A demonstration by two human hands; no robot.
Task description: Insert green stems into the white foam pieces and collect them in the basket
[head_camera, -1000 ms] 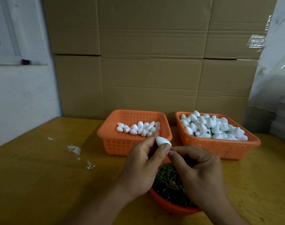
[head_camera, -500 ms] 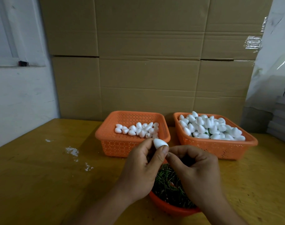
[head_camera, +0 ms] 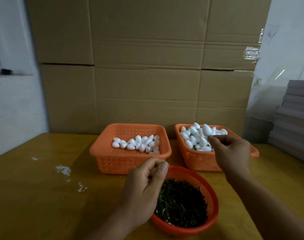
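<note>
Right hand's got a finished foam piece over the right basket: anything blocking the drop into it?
Nothing visible does. The right hand holds the foam piece directly above the right basket, which is open-topped and already piled with white pieces.

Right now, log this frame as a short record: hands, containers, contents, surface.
left hand: fingers loosely curled above the near rim of the round bowl; whether it holds anything cannot be told
right hand: over the right basket, pinching a white foam piece at its base
left basket: orange, a partial layer of white foam pieces
right basket: orange, heaped with foam pieces, some green showing between them
round bowl: orange, holds loose green stems
table: yellow wood, white crumbs at left
</note>
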